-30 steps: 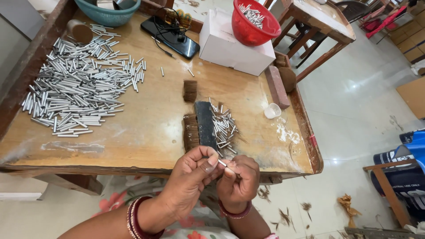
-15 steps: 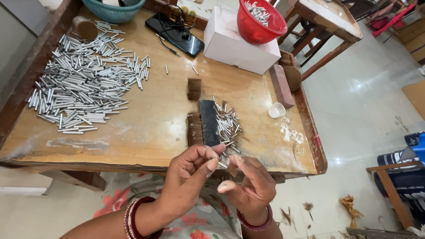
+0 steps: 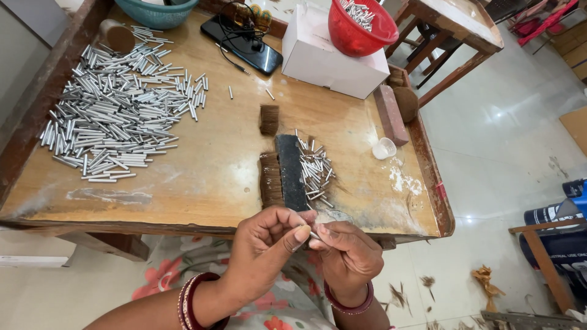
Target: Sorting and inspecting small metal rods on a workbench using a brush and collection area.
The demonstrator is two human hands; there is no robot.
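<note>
Pinching a short silver metal tube (image 3: 313, 234) between them, the left hand (image 3: 266, 250) and right hand (image 3: 348, 256) meet just below the near edge of the wooden desk (image 3: 202, 177), above a floral-print lap. Left fingers (image 3: 299, 233) are closed round one end of the tube, thumb against forefinger; right fingers (image 3: 327, 235) are curled shut at the other end, and whether they also hold bristle cannot be told.

On the desk, straight above the hands, lies a dark flat block (image 3: 290, 172) with a tuft of brown bristle (image 3: 270, 180) touching its left side and a small scatter of short tubes (image 3: 315, 171) on its right. A second, smaller tuft (image 3: 269, 119) sits a little farther back. A large heap of longer silver tubes (image 3: 113, 116) covers the far left of the desk.

At the back stand a white box (image 3: 333, 58), a red basket of metal pieces (image 3: 361, 27), a teal bowl (image 3: 156, 12) and a dark phone (image 3: 244, 49).

Judging by the grip, the tube is being worked at its open end; the next move likely calls for steady, fine fingertip alignment
</note>
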